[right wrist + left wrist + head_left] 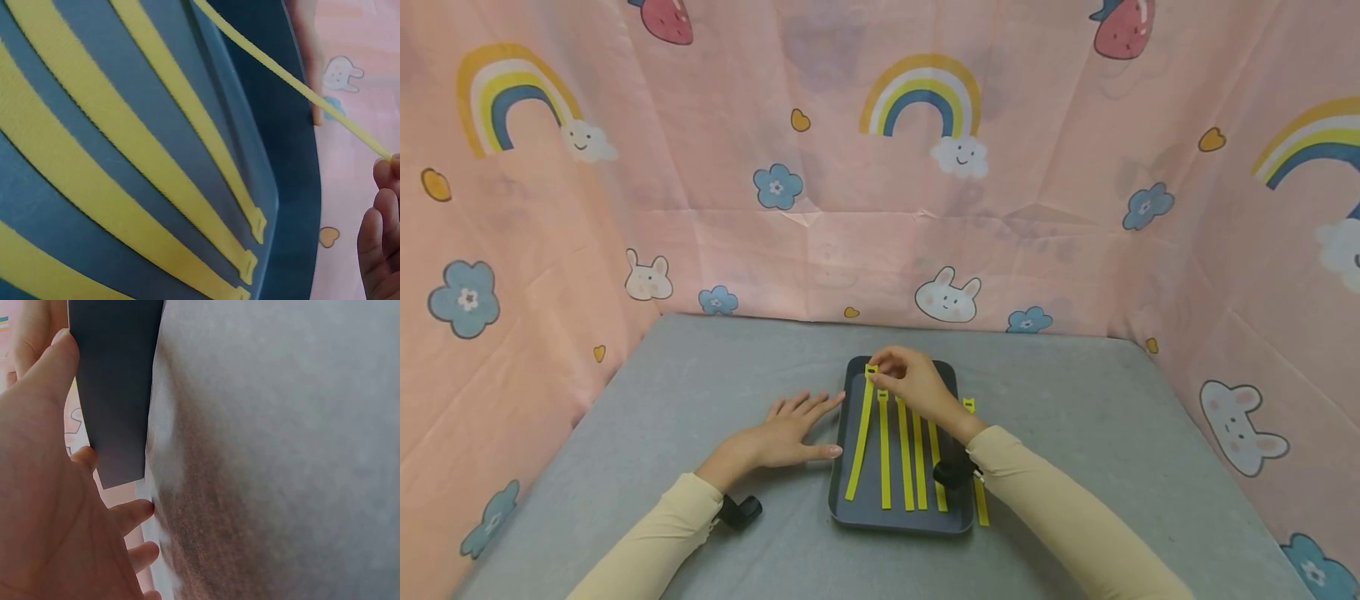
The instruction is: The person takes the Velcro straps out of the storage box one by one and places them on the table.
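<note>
Held strap: we see a yellow strap point(860, 437) slanting along the left side of the tray, its far end raised in the fingers of the right hand; its near end is over the tray floor, and we cannot tell whether it touches.
Right hand point(917, 387): thumb and fingers pinch the strap's slotted end above the tray's far left part.
Other straps: we count four more yellow straps point(886, 458) inside the tray, side by side and apart, slotted ends pointing away from the person.
Tray point(902, 522): dark grey, rectangular with rounded corners, standing lengthwise on the counter.
Left hand point(790, 433): fingers spread and relaxed, gripping nothing; we see the thumb and index finger touching the tray's left side.
Outer strap point(982, 508): lies on the counter just beside the tray's right side, partly hidden by the right arm.
Arms: we see cream sleeves point(1075, 517) and a black camera point(741, 512) at each wrist.
Counter point(1075, 400): grey.
Backdrop: pink cloth point(722, 142) printed with rainbows, rabbits and flowers.
</note>
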The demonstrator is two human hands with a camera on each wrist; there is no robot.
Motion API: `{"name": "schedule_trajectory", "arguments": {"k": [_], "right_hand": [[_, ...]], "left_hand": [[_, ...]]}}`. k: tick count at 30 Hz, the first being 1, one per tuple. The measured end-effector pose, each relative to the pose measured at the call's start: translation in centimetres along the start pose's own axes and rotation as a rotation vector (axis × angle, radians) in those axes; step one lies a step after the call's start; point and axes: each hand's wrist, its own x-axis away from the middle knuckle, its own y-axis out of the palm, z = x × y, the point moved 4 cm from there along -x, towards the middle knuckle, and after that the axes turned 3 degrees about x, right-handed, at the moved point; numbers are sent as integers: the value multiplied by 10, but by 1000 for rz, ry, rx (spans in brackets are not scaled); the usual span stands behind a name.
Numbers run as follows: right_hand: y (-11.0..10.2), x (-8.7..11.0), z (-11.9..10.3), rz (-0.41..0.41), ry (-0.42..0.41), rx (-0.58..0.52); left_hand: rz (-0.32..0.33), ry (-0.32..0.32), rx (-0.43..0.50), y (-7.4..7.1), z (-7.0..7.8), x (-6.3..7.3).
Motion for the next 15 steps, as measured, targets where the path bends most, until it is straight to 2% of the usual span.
{"name": "schedule_trajectory", "arguments": {"k": [5,15], "right_hand": [[-7,0,-8,-6,-16,-29],[-22,-1,-25,32,-78,-49]], "left_hand": [[2,-3,0,-1,1,0],[-3,-6,2,-1,2,1]]}}
